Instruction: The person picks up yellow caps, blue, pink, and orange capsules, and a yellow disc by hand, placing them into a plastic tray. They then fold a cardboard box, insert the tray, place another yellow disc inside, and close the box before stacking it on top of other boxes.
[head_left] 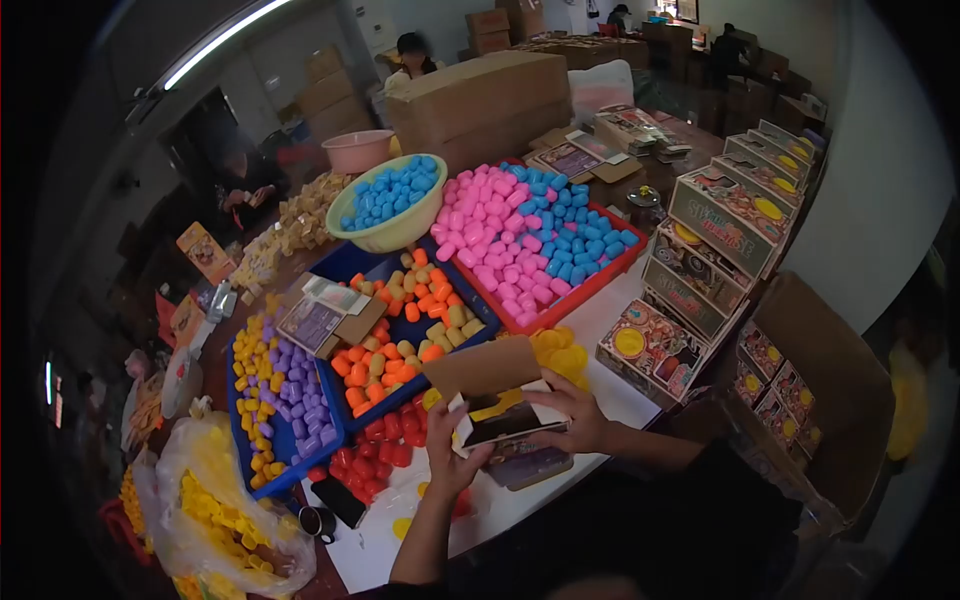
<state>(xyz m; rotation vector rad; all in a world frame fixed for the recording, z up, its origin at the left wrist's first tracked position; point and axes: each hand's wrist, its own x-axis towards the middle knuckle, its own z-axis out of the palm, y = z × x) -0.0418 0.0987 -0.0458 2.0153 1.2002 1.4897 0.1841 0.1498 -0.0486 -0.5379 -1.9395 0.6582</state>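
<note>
Both hands closed in a grip on one open cardboard box [495, 395] at the lower centre of the frame: the left hand [452, 450] clasped its left edge, and the right hand [570, 410] wrapped its right side, fingers curled over the top. The box was held just above the white desk [610, 320], flap raised. Directly behind it lay yellow capsules [560, 352] and red capsules [385, 440]. Orange capsules [400, 340] filled a blue tray [345, 262] further up, left of centre.
</note>
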